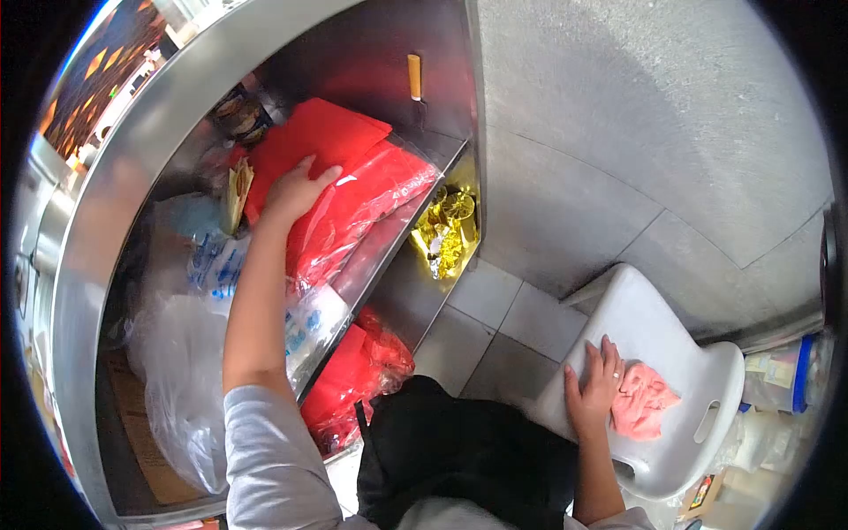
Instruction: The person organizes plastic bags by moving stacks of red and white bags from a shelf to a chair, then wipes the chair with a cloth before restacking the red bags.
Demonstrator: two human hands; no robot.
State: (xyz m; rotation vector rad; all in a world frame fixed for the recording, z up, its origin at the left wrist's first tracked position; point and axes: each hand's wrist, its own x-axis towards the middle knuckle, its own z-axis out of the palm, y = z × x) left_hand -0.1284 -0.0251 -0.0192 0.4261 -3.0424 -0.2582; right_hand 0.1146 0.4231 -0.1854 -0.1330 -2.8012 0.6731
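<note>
My left hand [302, 187] reaches into the metal shelf and lies on a stack of flat red bags [331, 137], thumb and forefinger spread. Its other fingers are partly out of sight. Clear plastic wrap covers the lower side of the red stack. On the right, my right hand [594, 389] rests flat on the seat of a white plastic chair [609, 327], fingers stretched out and a ring on one of them. Right beside those fingers lies a crumpled pink cloth [643, 402].
Clear plastic bags [181, 380] fill the shelf's left part. A yellow-handled tool [414, 78] leans at the shelf's back. Shiny gold foil [446, 225] and red plastic-wrapped packs [353, 380] sit on the lower level. A blue-lidded container [782, 375] stands behind the chair.
</note>
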